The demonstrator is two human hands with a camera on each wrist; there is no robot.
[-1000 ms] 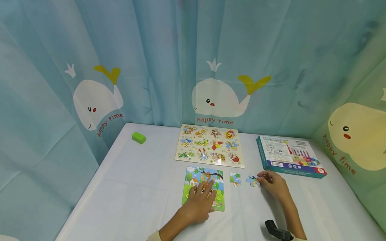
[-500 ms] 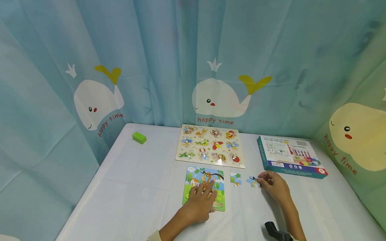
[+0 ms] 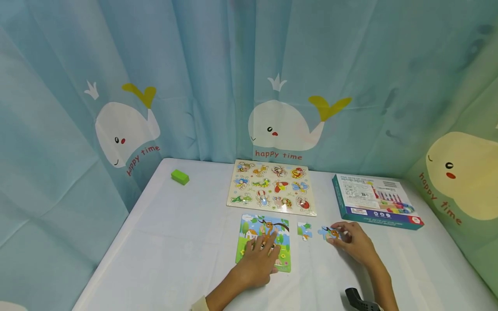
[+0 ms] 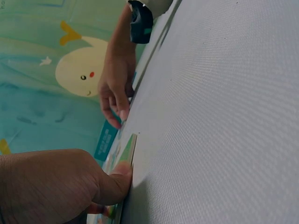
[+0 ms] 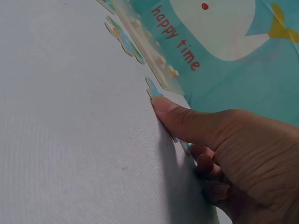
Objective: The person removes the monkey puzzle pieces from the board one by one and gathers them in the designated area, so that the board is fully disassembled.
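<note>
My left hand lies over a small jigsaw board with a deer, house and tree picture. Its fingers are spread across the picture and cover part of it. In the left wrist view, the thumb is against the board's edge. To the right, my right hand pinches a blue jigsaw piece at table level; in the right wrist view the thumb lies along this piece, hiding much of it. Another jigsaw piece lies between the board and my right hand.
Behind the jigsaw board lies a wooden insect peg puzzle. A flat teal box sits at the back right. A green block is at the far left. Whale-printed curtains stand behind the white table.
My right hand's grip on the blue piece has shifted; its thumb now sits lower and more of the piece's picture shows. My left hand stays on the board.
</note>
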